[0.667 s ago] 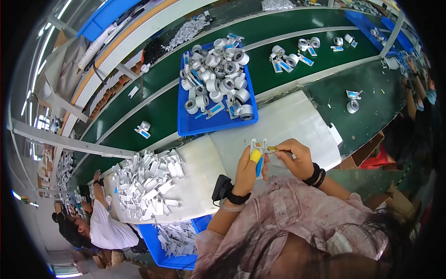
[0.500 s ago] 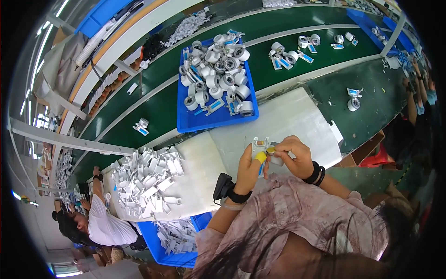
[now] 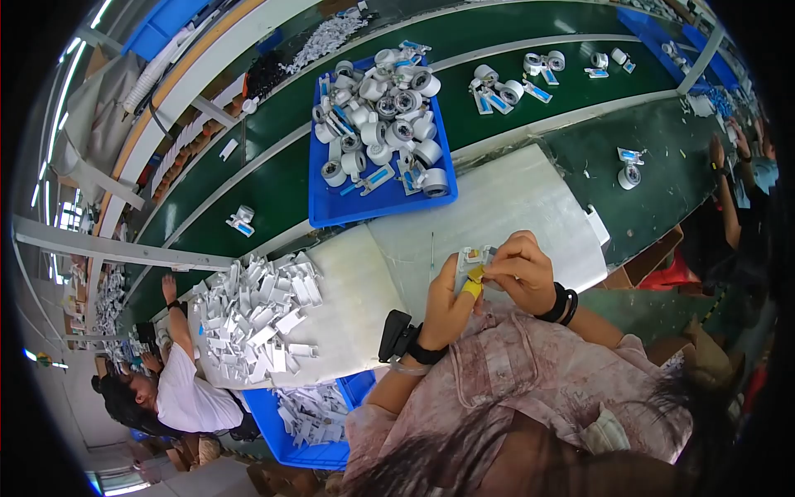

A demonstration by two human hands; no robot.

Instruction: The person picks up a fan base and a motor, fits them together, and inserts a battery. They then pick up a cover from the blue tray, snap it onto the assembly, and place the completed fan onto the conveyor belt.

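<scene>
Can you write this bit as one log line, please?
left hand: holds white part | right hand: at same part | blue tray: ahead, heaped with round parts

The left hand (image 3: 445, 311) is reaching over the near edge of the worktop (image 3: 513, 203), its thumb pointing forward and its fingers curling, partly hidden. Just beside it, the right hand (image 3: 526, 272) is bending its fingers and pinching toward the left thumb. The left forearm (image 3: 394, 384) is slanting forward and rightward; the right forearm (image 3: 598, 330) is angling forward and leftward, both wrists lying well apart.
</scene>
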